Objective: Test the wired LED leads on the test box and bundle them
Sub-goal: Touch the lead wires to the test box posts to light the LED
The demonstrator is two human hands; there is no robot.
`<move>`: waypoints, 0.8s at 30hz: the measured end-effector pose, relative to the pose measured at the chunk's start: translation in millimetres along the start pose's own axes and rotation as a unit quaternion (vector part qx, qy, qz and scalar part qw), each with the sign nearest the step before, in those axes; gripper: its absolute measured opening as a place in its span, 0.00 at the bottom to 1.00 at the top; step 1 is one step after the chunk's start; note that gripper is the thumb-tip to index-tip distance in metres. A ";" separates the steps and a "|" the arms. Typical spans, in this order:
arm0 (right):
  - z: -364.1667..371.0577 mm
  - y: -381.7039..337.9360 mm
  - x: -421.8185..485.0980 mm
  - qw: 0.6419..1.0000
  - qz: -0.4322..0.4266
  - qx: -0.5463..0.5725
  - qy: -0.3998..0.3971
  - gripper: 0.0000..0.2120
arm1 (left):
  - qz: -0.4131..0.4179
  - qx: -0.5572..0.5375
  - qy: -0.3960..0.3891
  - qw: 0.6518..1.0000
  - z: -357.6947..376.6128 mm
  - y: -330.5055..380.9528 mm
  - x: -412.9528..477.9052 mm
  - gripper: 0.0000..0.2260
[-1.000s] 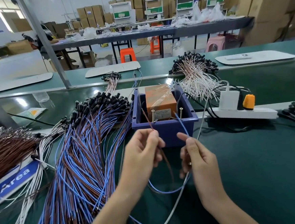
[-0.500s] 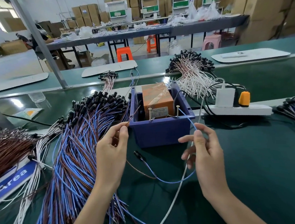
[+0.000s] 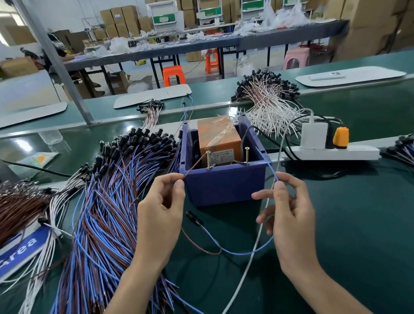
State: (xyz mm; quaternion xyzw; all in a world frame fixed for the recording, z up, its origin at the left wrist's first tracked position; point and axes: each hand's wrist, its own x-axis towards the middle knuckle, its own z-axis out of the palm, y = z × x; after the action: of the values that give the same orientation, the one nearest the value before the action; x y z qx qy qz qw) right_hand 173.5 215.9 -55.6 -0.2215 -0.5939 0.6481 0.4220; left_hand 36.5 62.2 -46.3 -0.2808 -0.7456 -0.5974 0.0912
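Reaches forward with both bare forearms, wrists roughly straight. Pinches a brown lead (image 3: 194,166) between thumb and forefinger of the left hand (image 3: 161,215), other fingers curled under. Pinches a blue lead (image 3: 243,253) between thumb and forefinger of the right hand (image 3: 289,214), remaining fingers loosely spread.

The print on the test box (image 3: 218,136) label is too small to read. The blue sign (image 3: 17,248) is cut by the left edge. The left hand (image 3: 161,215) hides part of the brown wire (image 3: 194,166), and the heap of leads (image 3: 95,227) runs off the bottom edge
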 end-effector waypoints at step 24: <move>0.2 4.5 1.2 1.000 0.011 -0.006 -0.010 0.10 | 0.009 0.047 -0.006 0.999 -5.4 -1.8 0.3 0.06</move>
State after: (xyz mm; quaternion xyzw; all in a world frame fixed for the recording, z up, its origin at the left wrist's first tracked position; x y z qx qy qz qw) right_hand 171.5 217.1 -59.7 -0.2242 -0.5997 0.6512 0.4075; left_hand 34.2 56.9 -46.3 -0.2867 -0.7706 -0.5592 0.1057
